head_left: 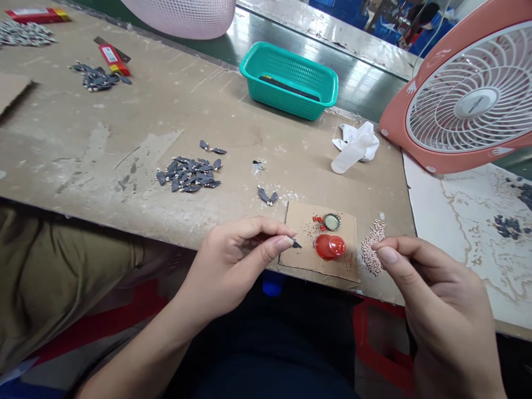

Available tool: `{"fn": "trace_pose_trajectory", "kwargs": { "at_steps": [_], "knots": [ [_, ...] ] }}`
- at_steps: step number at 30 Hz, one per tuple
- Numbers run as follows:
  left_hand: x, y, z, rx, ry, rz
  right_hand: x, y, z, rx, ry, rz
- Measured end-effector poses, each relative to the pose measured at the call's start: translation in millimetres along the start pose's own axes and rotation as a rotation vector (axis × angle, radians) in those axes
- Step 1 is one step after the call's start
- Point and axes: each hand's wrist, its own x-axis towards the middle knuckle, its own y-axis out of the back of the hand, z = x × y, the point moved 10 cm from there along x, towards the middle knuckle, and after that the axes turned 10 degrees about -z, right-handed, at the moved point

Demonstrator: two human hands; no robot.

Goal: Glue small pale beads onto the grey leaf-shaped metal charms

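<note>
My left hand pinches a small dark grey wing-shaped piece between thumb and forefinger, by the left edge of a cardboard square. On that square are a red glossy container, an upturned bottle cap and a few red bits. My right hand has thumb and forefinger pressed together at a heap of tiny pinkish grains; anything between those fingertips is too small to make out. Two grey pieces lie behind the cardboard, and a larger pile of grey pieces sits further left.
A green basket holds a dark strip at the back. To the right stand a pink fan and a stained paper sheet; crumpled white tissue lies nearby. More grey pieces and a red-yellow packet are far left.
</note>
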Motion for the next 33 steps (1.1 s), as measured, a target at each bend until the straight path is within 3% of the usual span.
{"fn": "trace_pose_trajectory", "kwargs": {
  "at_steps": [4,11,18,22,29,33],
  "knots": [
    [-1.7,-15.5,-2.2,-0.226,0.052,-0.056,-4.6,-2.9,11.6,0.249,-0.045,-0.005],
    [-3.4,-42.1,0.5,-0.440,0.088,-0.134,-16.7,-11.8,8.1,0.406,-0.055,-0.044],
    [-14.0,-67.8,-4.5,-0.678,0.172,-0.163,-30.4,-14.4,-33.2,0.305,0.175,0.080],
    [-15.0,-71.3,-1.0,-0.682,0.138,-0.162,-33.2,-23.6,-47.3,0.250,0.215,0.106],
    [-14.5,-68.5,2.0,-0.666,0.106,-0.130,-39.0,-26.5,-47.1,0.243,0.212,0.196],
    [-14.8,-68.1,3.8,-0.653,0.093,-0.117,-39.3,-27.1,-47.3,0.236,0.215,0.185]
  ]
}}
